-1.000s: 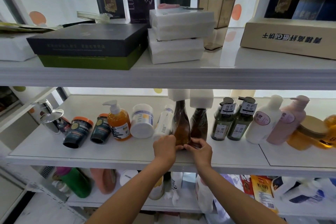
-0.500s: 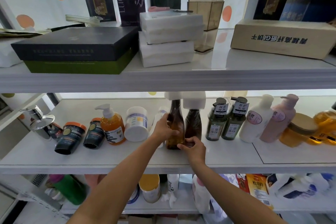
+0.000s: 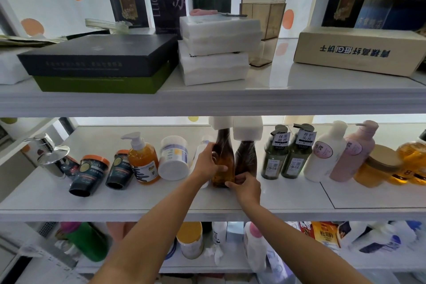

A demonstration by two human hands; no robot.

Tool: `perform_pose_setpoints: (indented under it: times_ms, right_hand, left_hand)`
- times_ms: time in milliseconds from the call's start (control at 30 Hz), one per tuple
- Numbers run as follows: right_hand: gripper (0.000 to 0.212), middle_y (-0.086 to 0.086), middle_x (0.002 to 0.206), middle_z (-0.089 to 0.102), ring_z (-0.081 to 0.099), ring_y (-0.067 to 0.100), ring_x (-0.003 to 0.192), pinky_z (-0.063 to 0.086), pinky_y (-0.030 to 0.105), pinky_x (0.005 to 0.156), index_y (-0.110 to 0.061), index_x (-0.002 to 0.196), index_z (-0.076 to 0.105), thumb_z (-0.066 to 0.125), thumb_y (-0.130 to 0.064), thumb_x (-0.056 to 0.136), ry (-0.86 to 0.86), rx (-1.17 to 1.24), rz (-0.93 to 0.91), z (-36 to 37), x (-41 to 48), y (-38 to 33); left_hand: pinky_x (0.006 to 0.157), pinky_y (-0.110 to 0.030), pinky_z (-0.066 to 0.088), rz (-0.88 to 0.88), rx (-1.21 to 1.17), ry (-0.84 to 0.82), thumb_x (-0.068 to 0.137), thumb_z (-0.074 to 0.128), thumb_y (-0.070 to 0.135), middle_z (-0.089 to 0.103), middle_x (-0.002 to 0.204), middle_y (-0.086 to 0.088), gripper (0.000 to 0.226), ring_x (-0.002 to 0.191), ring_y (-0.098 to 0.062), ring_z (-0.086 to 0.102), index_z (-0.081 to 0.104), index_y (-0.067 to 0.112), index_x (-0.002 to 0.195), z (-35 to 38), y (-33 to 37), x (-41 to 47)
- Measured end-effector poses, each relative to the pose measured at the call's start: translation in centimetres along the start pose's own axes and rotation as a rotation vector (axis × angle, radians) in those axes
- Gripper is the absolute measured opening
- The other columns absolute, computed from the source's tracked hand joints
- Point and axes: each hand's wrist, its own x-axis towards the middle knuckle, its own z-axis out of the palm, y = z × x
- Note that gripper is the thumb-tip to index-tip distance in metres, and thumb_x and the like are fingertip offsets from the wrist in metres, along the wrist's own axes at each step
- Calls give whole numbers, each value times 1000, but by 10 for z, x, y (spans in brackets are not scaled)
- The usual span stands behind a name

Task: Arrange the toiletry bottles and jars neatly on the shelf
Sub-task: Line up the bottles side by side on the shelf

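Amber bottle [image 3: 224, 163], tapered, glossy, both hands' grip

I see the middle shelf [image 3: 276, 193] bare along its near edge, so a hand can pass left or right in front of the row. The far strip behind the row looks open too, but reaching it means going over the tops, and the upper shelf [image 3: 207, 101] hangs close above the white caps.

Both hands crowd the amber bottle [image 3: 223, 163]. Just right of it stands the dark brown bottle [image 3: 246, 159], then two green bottles [image 3: 273, 161], packed tight. To its left, a white tube [image 3: 202, 145] and a white jar [image 3: 173, 158] block the way.
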Motion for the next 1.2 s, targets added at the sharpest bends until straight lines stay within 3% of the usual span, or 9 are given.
perform_pose_setpoints:
  times_ms: [100, 233, 333, 567, 700, 833, 900, 1000, 1200]
  right_hand:
    - [30, 2, 94, 67, 56, 14, 81, 45, 24, 76, -12, 96, 62, 77, -27, 75, -2, -37, -2, 1, 1, 2]
    - [27, 5, 97, 68, 58, 17, 83, 42, 23, 75, -11, 95, 63, 75, -27, 77, 1, -85, -16, 4, -2, 6]
    - [24, 5, 96, 69, 60, 17, 84, 43, 24, 75, -11, 93, 64, 74, -28, 79, 21, -97, -36, 3, -4, 9]
    - [33, 2, 80, 62, 56, 16, 73, 46, 29, 67, -16, 81, 55, 71, -45, 77, 139, -73, -35, -8, -6, 6]
    - [51, 5, 90, 62, 63, 25, 82, 53, 40, 75, -16, 95, 39, 74, -46, 73, 254, 24, -22, -15, -8, -2]
    - [71, 12, 112, 65, 65, 33, 98, 50, 37, 77, -17, 124, 34, 73, -48, 73, 276, -37, -62, -18, -8, -3]
    - [70, 9, 115, 65, 64, 31, 101, 49, 36, 79, -19, 128, 38, 71, -51, 74, 267, -99, -77, -20, -6, -2]
    - [58, 7, 106, 68, 64, 26, 96, 48, 31, 73, -15, 115, 52, 68, -54, 76, 271, -181, -83, -23, -4, -5]
    - [57, 8, 96, 69, 65, 27, 89, 53, 33, 73, -11, 103, 59, 63, -61, 75, 282, -270, -45, -30, 7, -13]
  left_hand:
    - [82, -27, 48, 23, -30, -9, 73, 77, 4, 54, 116, -4, 64, 102, -16, 50, 39, 17, 123, -1, -2, -3]
    - [94, -40, 51, 64, 2, -21, 73, 77, 5, 54, 122, -6, 62, 112, -20, 50, 35, 24, 115, -1, -10, -9]
    - [96, -42, 51, 87, 30, -18, 73, 77, 4, 54, 119, -5, 61, 117, -23, 50, 34, 23, 113, 0, -13, -12]
    - [97, -38, 48, 99, 90, -14, 76, 74, 8, 54, 125, -7, 60, 121, -24, 50, 33, 19, 119, 2, -14, -14]
    - [90, -28, 45, 95, 135, -11, 77, 74, 10, 54, 125, -5, 61, 118, -22, 51, 32, 20, 120, 2, -15, -15]
    - [87, -24, 42, 96, 156, -24, 79, 73, 11, 52, 128, -3, 61, 119, -21, 50, 31, 21, 122, 3, -15, -18]
    - [90, -26, 43, 97, 164, -23, 79, 73, 12, 52, 129, -3, 60, 120, -23, 50, 31, 21, 122, 3, -15, -18]
    - [98, -38, 45, 96, 185, -27, 80, 72, 13, 52, 131, -4, 61, 124, -25, 49, 31, 23, 124, 2, -14, -18]
    - [99, -43, 46, 109, 234, -37, 80, 72, 15, 51, 134, -4, 68, 126, -27, 49, 27, 25, 130, 2, -15, -20]
